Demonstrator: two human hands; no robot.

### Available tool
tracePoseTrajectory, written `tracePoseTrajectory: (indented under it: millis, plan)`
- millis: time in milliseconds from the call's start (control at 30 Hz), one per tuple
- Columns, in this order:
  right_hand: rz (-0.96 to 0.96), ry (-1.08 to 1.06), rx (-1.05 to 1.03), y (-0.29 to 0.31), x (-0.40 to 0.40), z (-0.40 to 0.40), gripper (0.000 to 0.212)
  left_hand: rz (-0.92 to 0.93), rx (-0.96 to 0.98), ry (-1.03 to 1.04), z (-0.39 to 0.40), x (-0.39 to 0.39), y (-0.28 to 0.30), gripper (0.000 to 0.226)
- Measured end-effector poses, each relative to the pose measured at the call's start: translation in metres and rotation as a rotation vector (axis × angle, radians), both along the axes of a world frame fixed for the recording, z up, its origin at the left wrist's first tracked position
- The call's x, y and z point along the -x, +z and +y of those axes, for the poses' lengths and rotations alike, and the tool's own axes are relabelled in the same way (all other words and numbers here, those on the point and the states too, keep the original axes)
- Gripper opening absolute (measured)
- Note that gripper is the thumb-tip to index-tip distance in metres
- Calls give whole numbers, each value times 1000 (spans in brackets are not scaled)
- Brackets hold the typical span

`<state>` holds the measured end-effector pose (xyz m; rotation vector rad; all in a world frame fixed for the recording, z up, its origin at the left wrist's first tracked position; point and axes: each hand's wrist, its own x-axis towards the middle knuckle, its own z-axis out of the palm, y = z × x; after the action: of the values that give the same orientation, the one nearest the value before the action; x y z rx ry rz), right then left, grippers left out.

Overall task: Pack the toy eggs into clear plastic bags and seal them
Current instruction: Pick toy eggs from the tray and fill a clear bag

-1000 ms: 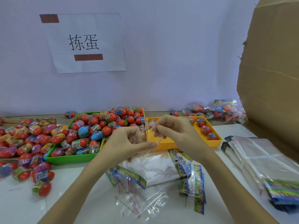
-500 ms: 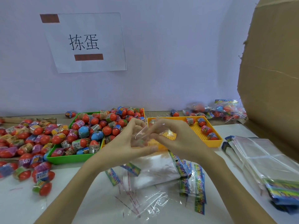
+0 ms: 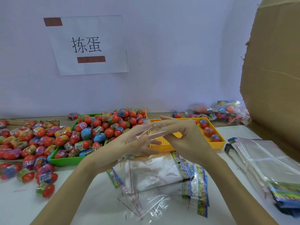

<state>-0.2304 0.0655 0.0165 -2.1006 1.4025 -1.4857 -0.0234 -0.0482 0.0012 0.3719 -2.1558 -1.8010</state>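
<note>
Both hands have opened from their pinch. Left of them, eggs [image 3: 97,127] fill the green tray [image 3: 65,159]. The left hand [image 3: 134,142] and right hand [image 3: 178,135], fingers straight, press a clear bag [image 3: 146,133] between them above the yellow tray [image 3: 219,143].

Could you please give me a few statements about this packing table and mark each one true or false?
1. The green tray is heaped with toy eggs. True.
2. The yellow tray is filled to the rim with eggs. False: only a few eggs lie along its right side, and much of its floor is bare.
3. Both hands are up at a clear plastic bag, the left hand and the right hand with fingers nearly straight. True.
4. The packed bags of eggs lie at the front left of the table. False: they lie at the back right, by the cardboard.
</note>
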Motion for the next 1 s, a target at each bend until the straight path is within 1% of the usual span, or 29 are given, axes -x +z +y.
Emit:
tracePoseTrajectory:
  millis: [33,67,133,200,233,300,333,367,400,433,467,533,633,700,767,833,933,1000]
  plan:
    - [-9,10,-9,0,0,0,42,-20,-1,-36,2,0,3,61]
    - [-37,24,-31,0,0,1,42,-25,28,-25,5,0,5,52]
    - [-147,87,-107,2,2,3,41,-20,132,78,7,1,5,49]
    - [-244,161,-171,4,7,6,42,-18,358,223,6,3,2,52]
    - [-261,173,-199,4,8,7,47,-4,500,277,6,4,1,53]
    - [-267,163,-256,4,9,7,66,14,779,362,9,9,-3,60]
    - [-263,142,-271,3,9,6,70,9,928,418,11,12,-5,64]
    - [-255,113,-273,2,7,5,64,8,1088,472,13,15,-6,67]
    - [-236,74,-266,1,6,3,53,2,1237,514,15,18,-8,67]
    - [-217,28,-256,0,5,1,38,-6,1349,550,16,20,-8,69]
    - [-204,-14,-251,-1,5,0,25,-24,1419,579,17,22,-9,76]
    - [-216,-71,-269,-3,7,-2,15,-60,1438,613,15,23,-12,94]
    - [-270,-66,-301,-2,10,-2,11,-118,1319,616,12,19,-17,120]
    - [-302,-20,-319,-1,12,-1,13,-183,1236,607,10,17,-20,127]
    - [-314,22,-354,-1,14,0,15,-240,1183,584,8,18,-23,126]
    - [-308,59,-423,-1,13,0,17,-255,1193,575,7,18,-24,121]
    - [-302,83,-523,-2,9,-1,24,-250,1298,578,9,19,-23,116]
    - [-330,95,-522,-4,8,-1,23,-258,1379,585,10,20,-23,114]
